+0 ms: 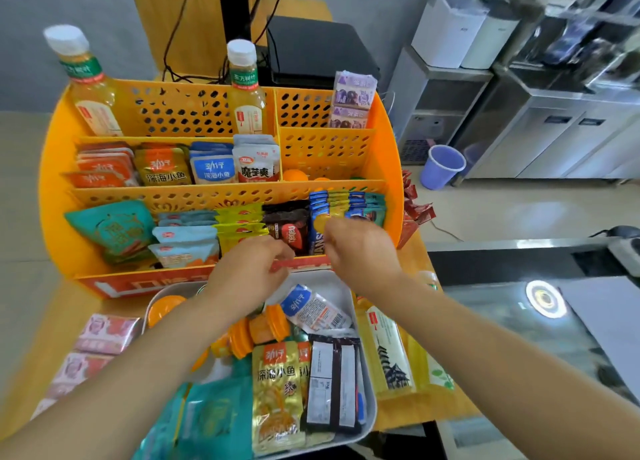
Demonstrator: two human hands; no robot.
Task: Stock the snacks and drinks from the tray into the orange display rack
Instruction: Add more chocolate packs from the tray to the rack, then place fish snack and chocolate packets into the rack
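Orange display rack (55, 168) on table; grey tray (367, 414) just in front, snacks inside. My left hand (249, 269), fingers curled, at rack's front row by the dark packet (289, 229). My right hand (360, 248) pinches the blue packets (320, 213).

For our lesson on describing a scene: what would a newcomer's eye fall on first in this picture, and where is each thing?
The bright orange display rack fills the middle of the view, its tiers packed with snack packets and two tall yellow drink bottles standing in the back row. In front of it, the left hand and right hand reach into the front tier at the dark and blue packets. Nearest the camera lies the grey tray, holding more packets.
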